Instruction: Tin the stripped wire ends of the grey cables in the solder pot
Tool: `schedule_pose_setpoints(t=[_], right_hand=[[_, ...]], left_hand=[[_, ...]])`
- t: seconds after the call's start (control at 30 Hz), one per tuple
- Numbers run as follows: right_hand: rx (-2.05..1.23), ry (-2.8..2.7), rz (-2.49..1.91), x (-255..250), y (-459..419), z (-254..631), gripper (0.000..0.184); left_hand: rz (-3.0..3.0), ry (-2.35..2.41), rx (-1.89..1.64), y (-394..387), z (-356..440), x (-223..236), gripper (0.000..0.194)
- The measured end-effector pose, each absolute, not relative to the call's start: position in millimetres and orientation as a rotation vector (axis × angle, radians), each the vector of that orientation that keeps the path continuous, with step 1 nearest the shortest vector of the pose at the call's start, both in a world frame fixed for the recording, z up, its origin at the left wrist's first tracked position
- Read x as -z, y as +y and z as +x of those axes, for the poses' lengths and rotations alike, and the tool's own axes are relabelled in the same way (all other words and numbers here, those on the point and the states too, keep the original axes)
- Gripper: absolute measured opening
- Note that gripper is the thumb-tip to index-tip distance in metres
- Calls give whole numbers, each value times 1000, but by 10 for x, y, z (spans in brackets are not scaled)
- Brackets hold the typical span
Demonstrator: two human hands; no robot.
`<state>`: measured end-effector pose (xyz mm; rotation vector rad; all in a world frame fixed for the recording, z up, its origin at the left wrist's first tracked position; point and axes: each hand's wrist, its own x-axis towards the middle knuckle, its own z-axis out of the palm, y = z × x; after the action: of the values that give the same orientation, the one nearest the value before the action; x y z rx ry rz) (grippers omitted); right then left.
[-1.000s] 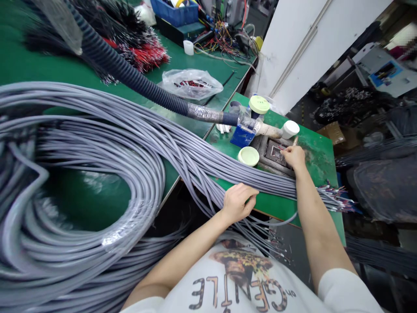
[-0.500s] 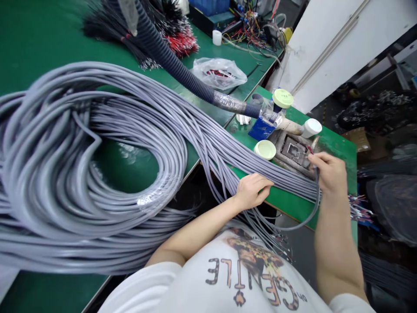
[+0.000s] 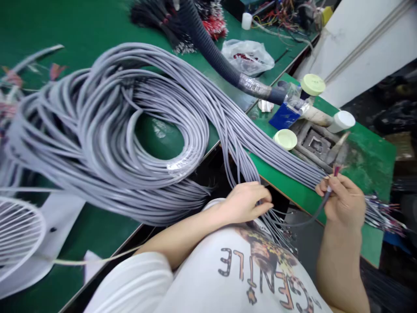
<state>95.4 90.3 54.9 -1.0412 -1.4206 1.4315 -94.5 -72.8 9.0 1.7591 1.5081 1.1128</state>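
The right hand (image 3: 345,200) pinches a grey cable (image 3: 321,208) below its coloured wires (image 3: 336,170), near the square pot (image 3: 312,150). Handling this one end seems the step; the next move likely calls for a steady pinch. The left hand (image 3: 246,202) half-curls by other cables (image 3: 243,161); its hold cannot be told.

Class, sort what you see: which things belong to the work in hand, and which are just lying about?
Seemingly in the work:
grey cable pinched in the right hand
coil of grey cables
dark square pot, near that hand

Probably just lying about:
clear plastic bag
bundle of black wires
small white cylinder
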Motion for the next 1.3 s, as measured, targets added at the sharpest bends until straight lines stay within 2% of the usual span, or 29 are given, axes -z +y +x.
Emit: schedule_pose_setpoints(t=[0.17, 0.27, 0.4, 0.77, 0.83, 0.9, 1.03, 1.13, 1.2, 1.3], right_hand=[[-1513, -1412, -931, -418, 961, 860, 13], [-1561, -1455, -859, -365, 922, 753, 11], [-1562, -1503, -803, -368, 904, 731, 9], [-1553, -1547, -840, -374, 858, 711, 12], [-1560, -1556, -841, -367, 836, 696, 12], [-1589, -1569, -839, -375, 793, 680, 11], [-1678, -1602, -800, -435, 653, 622, 14], [-1710, -1559, -779, -500, 563, 593, 14], [-1724, -1514, -781, -542, 523, 609, 16], [-1744, -1468, -784, -591, 488, 676, 20]], left_hand=[[1790, 2290, -134, -1401, -1489, 11, 23], [1763, 2361, 180, -1454, -1563, 116, 18], [1780, 2239, 301, -1439, -1523, 214, 18], [1875, 2153, 303, -2002, -1390, 506, 20], [1837, 2159, 225, -1972, -1388, 424, 17], [1823, 2117, -12, -1829, -1361, 284, 12], [1647, 1695, -991, -1233, -1136, -27, 30], [1029, 1243, -1623, -703, -827, -141, 36], [776, 946, -1752, -412, -621, -148, 38], [623, 688, -1764, -131, -396, -116, 32]])
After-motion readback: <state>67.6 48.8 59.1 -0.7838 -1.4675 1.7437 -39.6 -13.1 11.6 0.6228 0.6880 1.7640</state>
